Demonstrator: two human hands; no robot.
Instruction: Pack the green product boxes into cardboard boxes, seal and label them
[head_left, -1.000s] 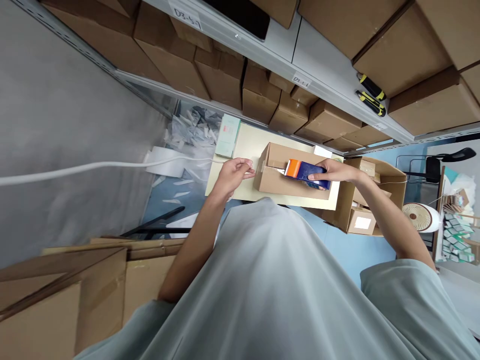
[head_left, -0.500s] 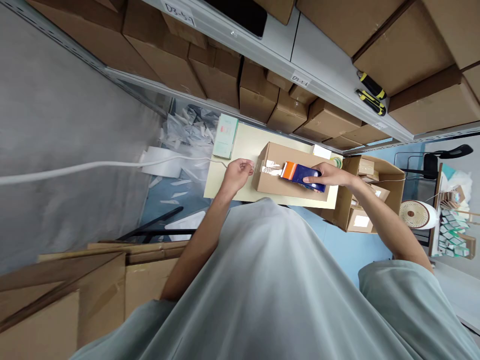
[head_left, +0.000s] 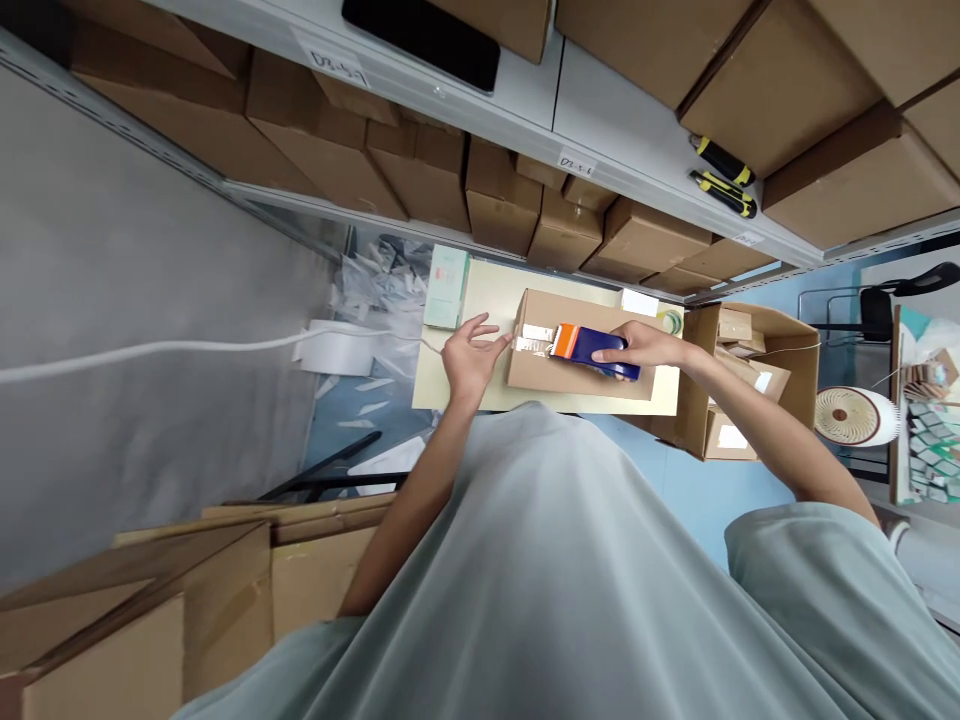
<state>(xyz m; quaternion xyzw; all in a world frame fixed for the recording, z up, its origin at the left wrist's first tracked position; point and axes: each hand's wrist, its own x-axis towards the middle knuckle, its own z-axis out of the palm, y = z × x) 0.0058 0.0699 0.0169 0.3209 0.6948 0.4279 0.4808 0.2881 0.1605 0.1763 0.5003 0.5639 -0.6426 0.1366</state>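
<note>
On the pale yellow table top [head_left: 491,277] lies a closed cardboard box [head_left: 541,376], with shiny clear tape [head_left: 534,341] at its left part. My right hand [head_left: 637,345] is wrapped round a blue and orange tape dispenser [head_left: 604,350], whose orange front rests over the box top near the tape. My left hand [head_left: 471,358] is at the box's left end, fingers spread, its thumb and one fingertip close to the box edge. Whether those tips touch the box I cannot tell.
A pale green box [head_left: 445,288] lies at the table's left, a tape roll [head_left: 672,321] at the right. Beside the table an open carton [head_left: 694,390] holds smaller boxes. Above runs a shelf [head_left: 622,185] with cartons and two utility knives [head_left: 722,193]. A white cable [head_left: 225,347] crosses from the left.
The fingers of my left hand have gone from pinched to spread. My right hand still holds the tape dispenser on the box, in nearly the same place. The view has shifted slightly.
</note>
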